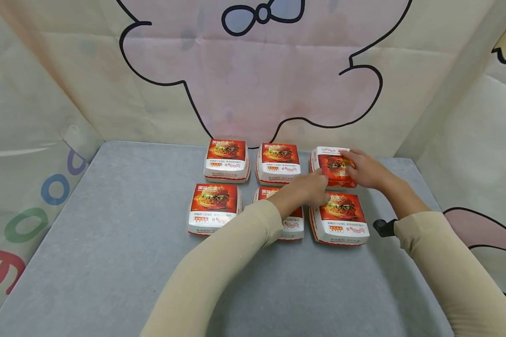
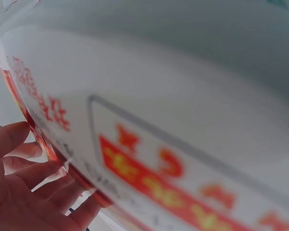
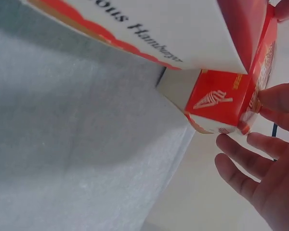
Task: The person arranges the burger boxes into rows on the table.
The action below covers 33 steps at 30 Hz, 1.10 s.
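At the far right of two rows of burger boxes, one red and white burger box (image 1: 336,169) has its white strip at the back, unlike the others. My right hand (image 1: 368,171) grips its right side, thumb and fingers at the edge of the red top. The right wrist view shows its red side (image 3: 216,96) with an ice-cream cone picture. My left hand (image 1: 309,187) touches its near left corner, fingers fairly straight and spread in the left wrist view. Just in front, a second burger box (image 1: 341,227) lies close under my left fingertips.
Two burger boxes, one left (image 1: 226,161) and one middle (image 1: 278,164), fill out the back row. In front are another box at left (image 1: 214,208) and one in the middle (image 1: 293,229), partly hidden by my left arm. A printed cloth wall (image 1: 253,93) stands behind the grey table (image 1: 109,234).
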Each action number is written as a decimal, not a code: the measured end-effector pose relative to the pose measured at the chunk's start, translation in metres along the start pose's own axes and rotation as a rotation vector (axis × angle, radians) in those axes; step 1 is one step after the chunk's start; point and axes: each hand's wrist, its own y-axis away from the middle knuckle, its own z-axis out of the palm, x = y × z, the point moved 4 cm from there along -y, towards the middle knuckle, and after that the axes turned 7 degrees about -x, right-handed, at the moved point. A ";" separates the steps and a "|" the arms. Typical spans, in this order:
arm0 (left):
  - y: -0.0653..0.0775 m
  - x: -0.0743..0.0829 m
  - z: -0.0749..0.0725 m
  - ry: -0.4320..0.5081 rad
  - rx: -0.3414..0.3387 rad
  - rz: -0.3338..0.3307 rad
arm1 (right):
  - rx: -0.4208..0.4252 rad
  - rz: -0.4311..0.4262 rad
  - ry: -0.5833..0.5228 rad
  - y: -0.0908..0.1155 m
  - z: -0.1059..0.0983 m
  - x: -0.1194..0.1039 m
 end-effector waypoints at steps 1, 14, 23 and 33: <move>0.000 0.000 0.000 -0.001 0.005 -0.004 | 0.005 0.001 0.003 0.000 0.000 0.000; -0.002 0.002 0.000 -0.018 0.038 0.021 | 0.022 0.068 0.018 0.005 0.000 0.007; -0.006 0.001 0.001 0.007 0.013 -0.011 | 0.090 0.065 0.072 0.006 -0.003 0.008; -0.007 -0.001 0.002 0.015 -0.001 -0.016 | 0.026 -0.043 -0.019 0.004 0.002 0.013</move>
